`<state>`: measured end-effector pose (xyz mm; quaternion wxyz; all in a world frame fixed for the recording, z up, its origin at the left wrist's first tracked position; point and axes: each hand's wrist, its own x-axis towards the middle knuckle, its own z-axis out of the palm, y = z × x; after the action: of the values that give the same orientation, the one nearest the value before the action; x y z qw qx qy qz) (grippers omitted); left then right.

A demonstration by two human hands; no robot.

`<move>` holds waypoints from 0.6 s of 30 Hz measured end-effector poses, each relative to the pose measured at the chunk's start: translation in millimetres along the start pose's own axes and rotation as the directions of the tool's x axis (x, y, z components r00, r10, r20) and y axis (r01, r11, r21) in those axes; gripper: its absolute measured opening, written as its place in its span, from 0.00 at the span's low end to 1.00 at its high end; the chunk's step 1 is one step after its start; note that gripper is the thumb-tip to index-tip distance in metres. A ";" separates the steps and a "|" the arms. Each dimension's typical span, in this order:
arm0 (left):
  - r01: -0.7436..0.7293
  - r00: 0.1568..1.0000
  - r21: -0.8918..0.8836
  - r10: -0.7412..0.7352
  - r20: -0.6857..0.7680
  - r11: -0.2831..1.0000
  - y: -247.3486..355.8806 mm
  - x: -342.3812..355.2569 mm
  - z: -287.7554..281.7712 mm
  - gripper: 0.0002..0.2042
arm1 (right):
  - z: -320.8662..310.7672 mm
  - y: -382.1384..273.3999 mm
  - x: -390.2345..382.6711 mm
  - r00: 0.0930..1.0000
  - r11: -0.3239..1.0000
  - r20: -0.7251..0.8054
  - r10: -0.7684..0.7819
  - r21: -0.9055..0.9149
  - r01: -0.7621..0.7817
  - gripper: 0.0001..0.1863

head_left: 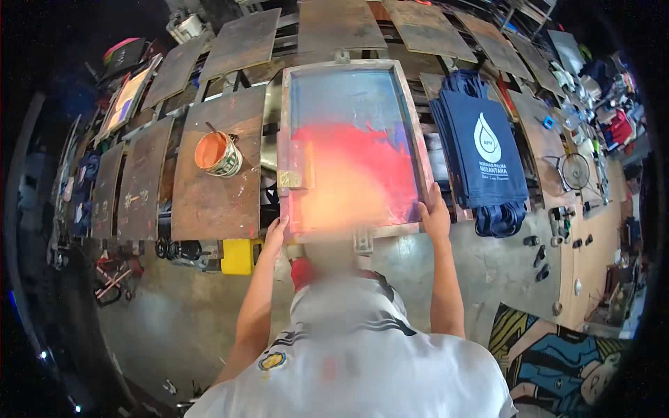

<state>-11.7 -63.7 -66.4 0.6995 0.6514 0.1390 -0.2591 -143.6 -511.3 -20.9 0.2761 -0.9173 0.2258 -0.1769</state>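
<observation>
Rows of brown printing boards fan out across the worktop [488, 258], with an orange paint pot [218, 154] off to the left of both grips and a stack of navy bags [481, 150] off to the right. Left hand [276, 231] closes its grip on the near left corner of the screen frame [348, 150], right hand [436, 217] clasps the near right edge. Between the two grips the frame's long axis runs straight away from the person, red ink spread over its mesh, neither hand nearer

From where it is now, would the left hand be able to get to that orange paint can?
Probably yes. The left hand grips the printing frame at its near corner, and the paint can stands open on the next board, nothing between.
</observation>
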 end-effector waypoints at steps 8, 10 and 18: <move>-0.139 0.966 0.055 0.147 -0.212 0.989 -15.7 -1.6 8.4 0.25 | -2.4 -5.1 0.6 0.986 0.991 0.104 0.129 -0.041 -0.126 0.36; -0.181 0.955 0.088 0.196 -0.223 0.980 -18.9 2.3 5.2 0.22 | -2.9 -4.2 0.9 0.987 0.993 0.108 0.118 -0.022 -0.116 0.36; -0.081 0.979 0.138 0.105 -0.176 0.987 -12.3 8.2 -0.7 0.25 | -5.7 -1.2 0.4 0.983 0.986 0.113 0.146 -0.097 -0.136 0.35</move>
<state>-11.5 -64.8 -81.2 0.6512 0.7224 0.1548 -0.1737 -145.4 -513.1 -15.6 0.2601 -0.9193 0.2810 -0.0913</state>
